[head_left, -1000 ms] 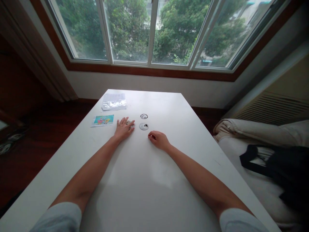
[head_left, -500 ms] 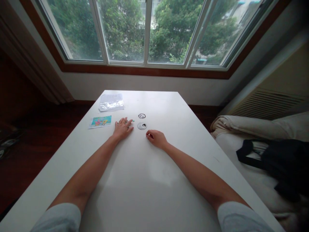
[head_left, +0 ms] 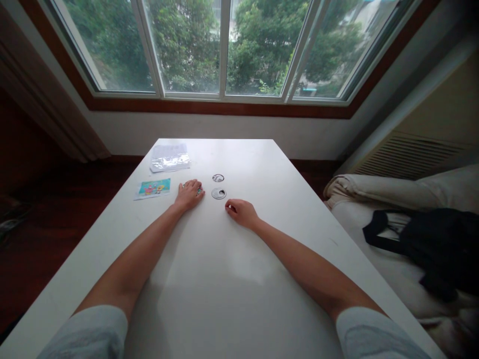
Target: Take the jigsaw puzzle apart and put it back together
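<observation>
My left hand (head_left: 190,193) lies palm down on the white table, its fingers stretched over small greenish, multicoloured pieces (head_left: 201,189) that it mostly covers. To its right are two flat round discs with black, grey and white patterns. The farther disc (head_left: 218,178) is the smaller; the nearer disc (head_left: 219,193) has a dark round spot near its right side. My right hand (head_left: 241,213) rests on the table just below and right of the nearer disc, apart from it. Its fingers are curled in against the thumb, and whatever may be inside is hidden.
Left of my left hand lies a colourful cartoon picture card (head_left: 154,187). A clear plastic bag with white paper (head_left: 170,158) is at the table's far left corner. A couch with dark clothing (head_left: 441,244) stands to the right. A window (head_left: 224,50) is beyond the table.
My left hand has settled flatter, its fingers closer together over the small pieces. My right hand stays in place. The whole view has shifted slightly.
</observation>
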{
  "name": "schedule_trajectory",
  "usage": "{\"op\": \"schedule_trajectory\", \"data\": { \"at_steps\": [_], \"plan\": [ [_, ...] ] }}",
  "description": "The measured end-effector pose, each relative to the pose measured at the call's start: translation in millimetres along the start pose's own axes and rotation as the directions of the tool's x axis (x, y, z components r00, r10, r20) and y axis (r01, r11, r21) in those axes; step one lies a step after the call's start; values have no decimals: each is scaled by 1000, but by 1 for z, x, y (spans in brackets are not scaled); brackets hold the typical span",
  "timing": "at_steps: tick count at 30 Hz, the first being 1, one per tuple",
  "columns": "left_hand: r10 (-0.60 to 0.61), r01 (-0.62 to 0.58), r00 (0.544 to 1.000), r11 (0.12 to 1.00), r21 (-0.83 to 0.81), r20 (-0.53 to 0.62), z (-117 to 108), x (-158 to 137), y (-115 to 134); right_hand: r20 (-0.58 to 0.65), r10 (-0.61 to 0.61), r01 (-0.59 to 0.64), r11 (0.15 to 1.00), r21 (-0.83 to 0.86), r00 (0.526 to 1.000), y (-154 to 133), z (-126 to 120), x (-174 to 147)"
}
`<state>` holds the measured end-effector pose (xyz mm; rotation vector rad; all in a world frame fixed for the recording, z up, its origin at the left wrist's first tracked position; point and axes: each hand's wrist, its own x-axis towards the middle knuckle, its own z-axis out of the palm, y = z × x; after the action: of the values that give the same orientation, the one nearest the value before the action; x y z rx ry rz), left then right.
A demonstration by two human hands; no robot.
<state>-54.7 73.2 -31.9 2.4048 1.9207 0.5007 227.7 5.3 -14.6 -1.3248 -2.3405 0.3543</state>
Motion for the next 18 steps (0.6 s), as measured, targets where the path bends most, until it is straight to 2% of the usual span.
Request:
{"op": "schedule_trajectory", "data": {
  "at_steps": [3, 6, 9, 14, 18],
  "plan": [
    [-3, 4, 999, 1000, 6, -54, -1, 0, 0, -2, -2, 2, 1000, 2, 1000, -1, -1, 0],
    [-92, 96, 986, 995, 23, -142, 0, -2, 0, 4, 13, -13, 1000, 4, 1000, -3, -1, 0],
    [-147, 153, 979, 988, 32, -144, 1, -2, -2, 5, 13, -13, 1000, 13, 1000, -4, -2, 0],
    [-49, 48, 992, 999, -10, -120, 2, -1, -6, 2, -11, 11, 1000, 23, 1000, -3, -3, 1],
    [-15, 14, 994, 1000, -5, -112, 0, 0, -5, 1, -24, 24, 999, 28, 1000, 1, -1, 1]
  ]
}}
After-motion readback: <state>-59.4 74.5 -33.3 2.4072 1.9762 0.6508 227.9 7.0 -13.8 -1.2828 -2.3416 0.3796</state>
